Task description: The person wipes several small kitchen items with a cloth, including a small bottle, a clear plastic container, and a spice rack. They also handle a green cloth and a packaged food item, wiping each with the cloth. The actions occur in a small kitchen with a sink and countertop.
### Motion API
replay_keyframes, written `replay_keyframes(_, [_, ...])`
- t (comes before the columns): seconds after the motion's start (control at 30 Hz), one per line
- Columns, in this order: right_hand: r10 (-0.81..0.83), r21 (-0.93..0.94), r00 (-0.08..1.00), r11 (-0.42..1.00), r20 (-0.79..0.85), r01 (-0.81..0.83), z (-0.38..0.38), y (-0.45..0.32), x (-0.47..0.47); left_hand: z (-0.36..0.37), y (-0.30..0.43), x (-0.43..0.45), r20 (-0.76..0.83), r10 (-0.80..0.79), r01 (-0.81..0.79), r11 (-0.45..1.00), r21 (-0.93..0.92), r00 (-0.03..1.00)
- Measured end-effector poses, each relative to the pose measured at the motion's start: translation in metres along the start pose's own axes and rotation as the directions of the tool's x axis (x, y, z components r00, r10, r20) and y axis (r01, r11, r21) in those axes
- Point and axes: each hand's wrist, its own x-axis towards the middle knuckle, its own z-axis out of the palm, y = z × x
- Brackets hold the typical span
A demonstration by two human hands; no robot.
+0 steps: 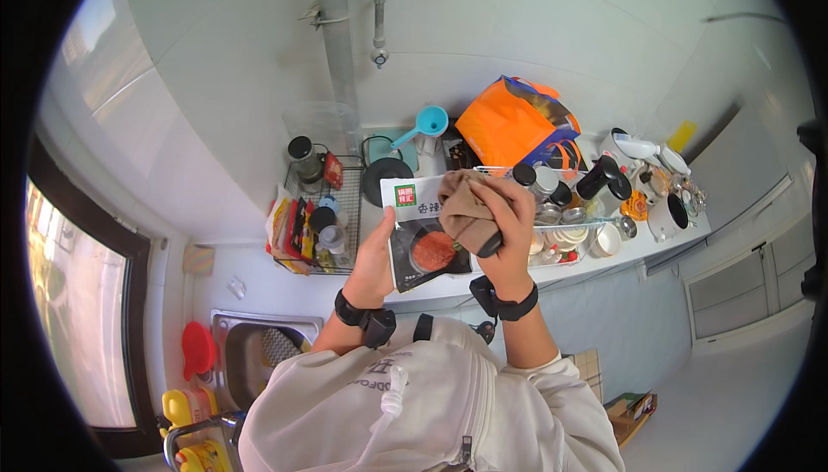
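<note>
My left hand (pixel 372 265) grips a flat food packet (pixel 424 258) by its left edge, thumb on the front. The packet is white on top and black below, with a picture of reddish food and some writing. In my right hand (pixel 508 226) is a bunched brown cloth (pixel 467 213), which covers the packet's upper right part. Whether the cloth touches the packet cannot be told. Both are held up in front of the counter, and the right hand's fingertips are partly hidden by the cloth.
A wire rack (pixel 352 187) with jars and packets stands left on the counter. Behind are a blue ladle (pixel 430 121) and an orange bag (pixel 501 119). Jars and a black-handled item (pixel 598 176) crowd the right side. A metal sink (pixel 236 355) lies at lower left, beside a red scoop (pixel 197 349).
</note>
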Motion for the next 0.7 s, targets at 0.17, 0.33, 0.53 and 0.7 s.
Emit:
replay_keyframes(0.17, [-0.108,0.005,0.987,0.994,0.116,0.108,0.019,-0.007,-0.005,0.006,-0.002,-0.005,-0.017,0.010,-0.009,0.999,0.044,1.000])
replay_keyframes(0.33, [-0.129,0.039,0.978,0.992,0.163,0.124,0.027,-0.014,-0.022,0.010,0.006,-0.009,-0.071,0.154,-0.147,0.984,0.099,0.986])
replay_keyframes(0.53, [-0.137,0.084,0.969,0.989,0.208,0.122,0.027,-0.018,-0.034,0.014,0.014,-0.008,-0.041,0.256,-0.254,0.965,0.058,0.966])
replay_keyframes(0.7, [-0.136,0.096,0.964,0.988,0.227,0.117,0.026,-0.017,-0.041,0.014,0.013,-0.008,-0.104,0.287,-0.278,0.956,0.093,0.952])
